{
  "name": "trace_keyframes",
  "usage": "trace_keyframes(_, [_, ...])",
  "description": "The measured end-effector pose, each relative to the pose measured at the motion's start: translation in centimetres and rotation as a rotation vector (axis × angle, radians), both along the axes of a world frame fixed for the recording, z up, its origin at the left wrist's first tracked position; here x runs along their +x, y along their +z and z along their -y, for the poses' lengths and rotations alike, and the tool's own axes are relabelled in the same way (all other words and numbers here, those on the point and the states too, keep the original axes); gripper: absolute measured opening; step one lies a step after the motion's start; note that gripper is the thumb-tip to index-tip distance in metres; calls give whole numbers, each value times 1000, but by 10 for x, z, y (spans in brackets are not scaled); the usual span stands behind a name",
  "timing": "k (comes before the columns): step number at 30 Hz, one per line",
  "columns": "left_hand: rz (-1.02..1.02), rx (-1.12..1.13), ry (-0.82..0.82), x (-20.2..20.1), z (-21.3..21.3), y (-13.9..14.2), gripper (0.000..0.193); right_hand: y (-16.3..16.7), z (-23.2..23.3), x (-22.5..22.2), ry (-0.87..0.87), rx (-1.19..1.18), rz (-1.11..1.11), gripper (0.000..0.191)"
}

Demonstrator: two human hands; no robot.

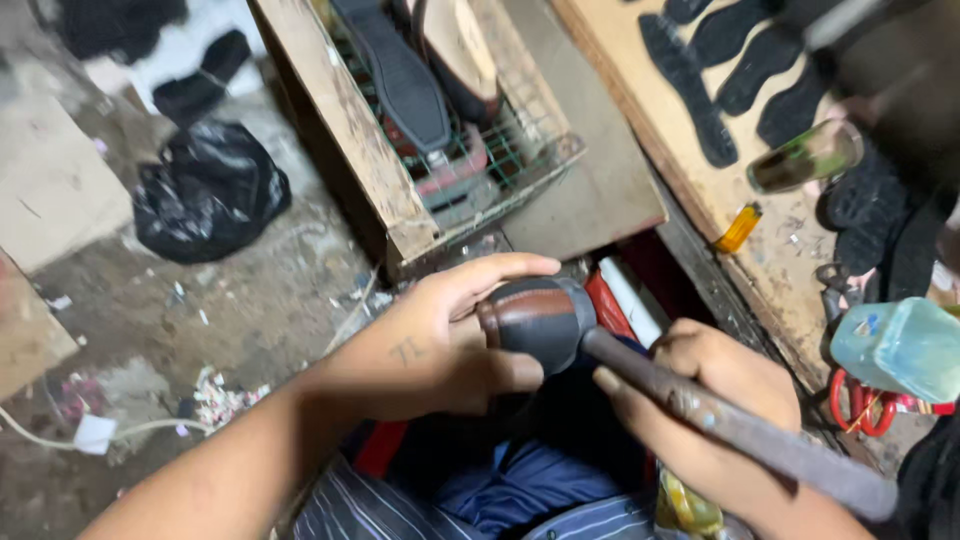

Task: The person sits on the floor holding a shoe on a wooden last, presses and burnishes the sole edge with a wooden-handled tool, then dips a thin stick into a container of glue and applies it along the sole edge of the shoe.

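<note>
We hold the shoe toe, brown and black, over the lap below the bench. The left hand is clenched round it, thumb across the top. The right hand grasps a metal rod, its tip touching the toe. We judge a firm left grip and short, square contact best. A wire crate stands beyond.

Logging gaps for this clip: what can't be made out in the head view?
- Shoe: only its rounded end shows; the left hand wraps the rest.
- Metal rod: its far end blurs near the right edge, and its tip at the shoe is hidden.
- Right hand: mostly behind the rod; grip unclear.
- Soles on the bench: cut off by the top edge, blurred.
</note>
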State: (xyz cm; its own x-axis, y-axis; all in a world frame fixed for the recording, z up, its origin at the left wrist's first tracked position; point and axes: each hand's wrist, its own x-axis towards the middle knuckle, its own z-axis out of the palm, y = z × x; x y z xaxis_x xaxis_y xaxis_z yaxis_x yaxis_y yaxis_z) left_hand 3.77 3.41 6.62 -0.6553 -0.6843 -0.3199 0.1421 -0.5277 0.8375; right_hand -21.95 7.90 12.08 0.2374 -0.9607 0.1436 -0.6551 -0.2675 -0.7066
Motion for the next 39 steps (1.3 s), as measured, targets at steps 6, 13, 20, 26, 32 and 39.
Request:
trace_keyframes(6, [-78,-291,-47,-2,-12,44,77,10,-29,9,42,-366,-167,37])
trace_keyframes(13, [144,-782,-22,-7,-16,35,77,-1,-36,-8,80,-435,-135,36])
trace_keyframes(20, [189,-920,12,-20,-31,28,71,30,-40,3,171,-358,-237,33])
trace_keyframes(26, [148,-988,-13,-29,-23,30,66,20,-42,-16,196,-388,-205,31])
trace_keyframes(32, [128,-1057,-27,-19,-8,43,69,20,-36,-30,53,-171,-107,37])
trace_keyframes(39, [195,-1161,-2,-21,-20,32,70,9,-39,-23,114,17,-577,30])
